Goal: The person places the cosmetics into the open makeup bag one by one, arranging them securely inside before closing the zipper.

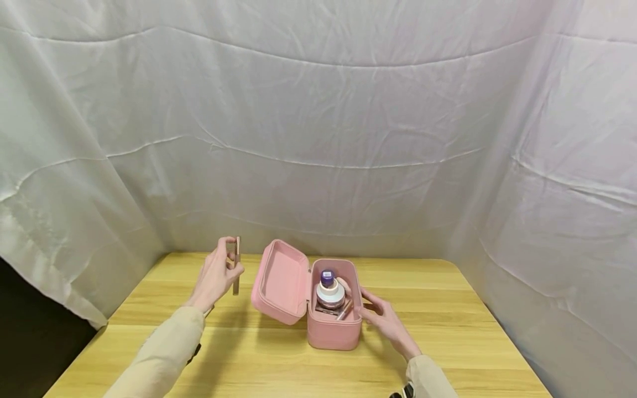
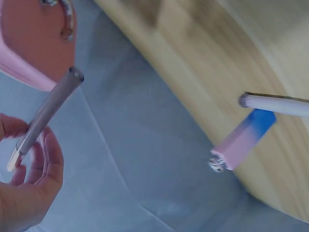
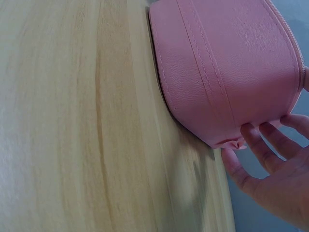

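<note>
In the head view, the left hand (image 1: 214, 279) is pinching a slim tube (image 1: 236, 272) nearly upright between thumb and fingers; the tube is hanging above the wooden table (image 1: 448, 331), just left of the laid-back lid (image 1: 285, 276) of the pink case (image 1: 334, 335); because only fingertips are holding it, a slight twist could be sending it down onto the tabletop; the lid is standing between the tube and the case's compartment, so a low sweep across could be knocking the two together; a purple-capped bottle (image 1: 327, 278) and a pale jar (image 1: 330, 298) are crowding that compartment, so any push there could be shoving them askew.

In the left wrist view, the fingers are gripping the tube near its shinier end, and its long dark part is sticking out; a bump there could be levering it loose; a pink-and-blue stick (image 2: 246, 137) and a pale tube (image 2: 277, 104) are showing over the table, and a dragging sleeve could be disturbing them.

In the right wrist view, the right hand (image 3: 282, 186) is spreading its fingers, tips touching the case's side; uneven pressing could be sliding or tilting it.
</note>
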Demonstrator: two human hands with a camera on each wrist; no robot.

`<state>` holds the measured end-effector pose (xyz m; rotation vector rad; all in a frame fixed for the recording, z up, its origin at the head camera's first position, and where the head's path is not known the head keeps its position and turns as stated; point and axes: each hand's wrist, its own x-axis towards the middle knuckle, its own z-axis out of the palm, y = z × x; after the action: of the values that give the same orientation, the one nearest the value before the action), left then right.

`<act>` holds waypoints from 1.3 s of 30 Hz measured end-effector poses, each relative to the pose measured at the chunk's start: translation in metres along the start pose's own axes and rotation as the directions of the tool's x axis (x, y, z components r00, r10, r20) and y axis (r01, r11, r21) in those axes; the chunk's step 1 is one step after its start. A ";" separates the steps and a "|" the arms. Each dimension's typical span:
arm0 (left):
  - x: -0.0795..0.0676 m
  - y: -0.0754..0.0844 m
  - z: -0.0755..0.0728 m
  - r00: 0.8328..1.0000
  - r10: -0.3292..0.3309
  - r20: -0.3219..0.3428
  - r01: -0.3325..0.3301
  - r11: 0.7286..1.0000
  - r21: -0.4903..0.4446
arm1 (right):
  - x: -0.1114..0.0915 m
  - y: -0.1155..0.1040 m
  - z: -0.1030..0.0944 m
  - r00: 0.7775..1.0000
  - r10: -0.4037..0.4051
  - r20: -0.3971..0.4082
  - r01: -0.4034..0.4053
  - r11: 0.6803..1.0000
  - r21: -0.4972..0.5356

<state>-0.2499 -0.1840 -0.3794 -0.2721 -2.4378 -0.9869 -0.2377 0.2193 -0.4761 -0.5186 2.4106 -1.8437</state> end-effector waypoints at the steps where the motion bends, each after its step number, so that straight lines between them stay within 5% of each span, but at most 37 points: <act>1: 0.001 0.003 0.000 1.000 0.005 -0.024 -0.005 1.000 0.001 | 0.000 0.000 0.000 1.000 -0.003 0.001 0.003 1.000 0.002; 8: 0.004 0.023 0.002 0.984 0.073 -0.161 -0.073 0.997 0.006 | 0.000 0.000 0.000 1.000 -0.011 0.004 0.011 1.000 -0.003; 18: 0.005 0.051 0.009 0.937 0.207 -0.283 -0.233 0.971 -0.060 | 0.001 -0.001 0.000 1.000 -0.001 0.001 0.001 1.000 0.004; 28: 0.004 0.069 0.024 0.959 0.176 -0.221 -0.235 0.933 -0.274 | 0.000 0.000 0.000 1.000 -0.004 0.005 0.004 1.000 0.002; 39: 0.002 0.082 0.043 0.983 0.178 -0.051 -0.183 0.901 -0.394 | 0.000 0.001 -0.001 1.000 -0.001 0.010 0.001 1.000 0.006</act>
<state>-0.2386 -0.0951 -0.3561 -0.6163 -2.1321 -1.3866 -0.2381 0.2203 -0.4765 -0.5280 2.3977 -1.8439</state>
